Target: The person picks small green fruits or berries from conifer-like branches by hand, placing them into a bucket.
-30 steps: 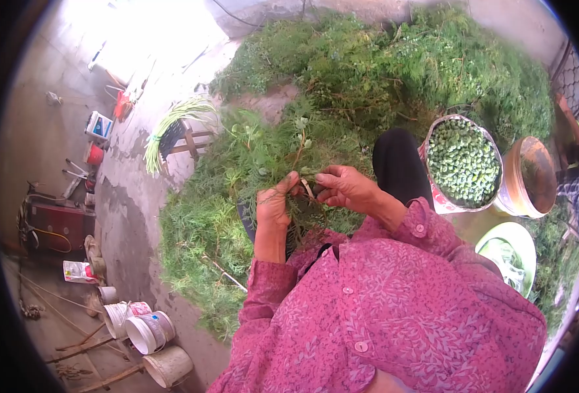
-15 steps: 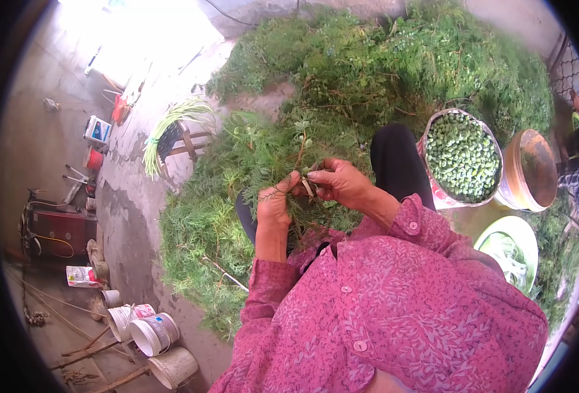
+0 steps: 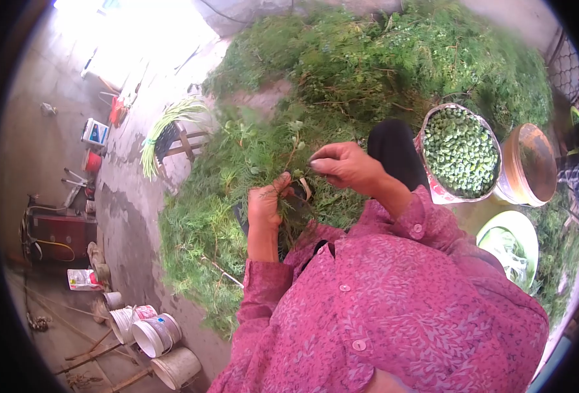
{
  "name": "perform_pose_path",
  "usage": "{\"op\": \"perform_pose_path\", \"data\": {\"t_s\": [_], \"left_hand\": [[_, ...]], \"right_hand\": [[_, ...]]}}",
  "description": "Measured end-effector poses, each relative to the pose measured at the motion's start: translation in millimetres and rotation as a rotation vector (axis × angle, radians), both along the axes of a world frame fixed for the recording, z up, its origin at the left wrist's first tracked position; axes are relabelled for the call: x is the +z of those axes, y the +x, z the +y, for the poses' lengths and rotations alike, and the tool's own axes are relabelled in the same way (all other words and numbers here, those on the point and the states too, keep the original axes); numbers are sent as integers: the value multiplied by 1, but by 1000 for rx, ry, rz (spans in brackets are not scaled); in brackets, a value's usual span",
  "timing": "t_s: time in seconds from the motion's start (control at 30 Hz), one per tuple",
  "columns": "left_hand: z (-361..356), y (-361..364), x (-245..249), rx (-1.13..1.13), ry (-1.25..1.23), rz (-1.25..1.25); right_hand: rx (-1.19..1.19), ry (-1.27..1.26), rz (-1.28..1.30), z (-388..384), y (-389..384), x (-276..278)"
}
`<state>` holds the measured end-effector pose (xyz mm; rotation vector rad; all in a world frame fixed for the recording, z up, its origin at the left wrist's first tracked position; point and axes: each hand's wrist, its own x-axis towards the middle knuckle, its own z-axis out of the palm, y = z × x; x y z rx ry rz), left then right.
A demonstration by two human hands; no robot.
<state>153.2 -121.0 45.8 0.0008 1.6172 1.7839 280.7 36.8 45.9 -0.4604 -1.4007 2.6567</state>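
My left hand is closed round the stem of a feathery green conifer branch above my lap. Small roundish green cones seem to sit among its sprigs. My right hand hovers just right of the branch, apart from my left hand. Its thumb and fingers are pressed together, and whatever they hold is too small or hidden to name. A pale strip shows below, between my hands. Right of my knee stands a bucket filled with small green cones.
Cut conifer branches lie heaped in front and around my legs. An orange-brown bucket and a pale green basin stand at right. A small stool carries long green strips. White buckets lie at lower left.
My right hand has moved up and away from the branch and my left hand. My left hand has shifted slightly down and left, still gripping the branch.
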Motion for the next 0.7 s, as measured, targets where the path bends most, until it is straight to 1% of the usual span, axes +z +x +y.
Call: {"op": "perform_pose_path", "data": {"t_s": [0.07,0.13,0.2,0.27,0.3,0.37,0.4,0.47,0.53,0.6,0.63,0.67,0.7], "left_hand": [[6,7,5,-28,-91,82],[10,17,13,-68,-132,124],[14,23,9,-93,-81,187],[9,9,-10,-121,-48,158],[13,15,-10,-158,-45,152],[15,21,-3,-163,-41,87],[20,24,-5,-171,-41,85],[28,32,-9,-181,-41,205],[30,36,2,-186,-66,181],[30,35,11,-178,-85,163],[27,33,14,-163,-74,150],[25,32,17,-148,-64,135],[24,32,19,-143,-61,135]], "right_hand": [[-110,637,6,-4,-5,5],[-33,621,45,-11,-7,-8],[-106,985,108,-13,-9,-27],[-204,1059,137,-17,-1,-34],[-233,1063,111,-14,8,-30],[-167,887,60,-12,19,-20],[-173,886,55,-11,23,-17],[-287,1110,-70,-9,33,-14],[-406,1186,-238,15,40,-26],[-566,997,-239,54,64,-37],[-721,1055,-263,77,79,-45],[-853,1129,-387,95,101,-29],[-934,1003,-378,119,120,-36]]}}
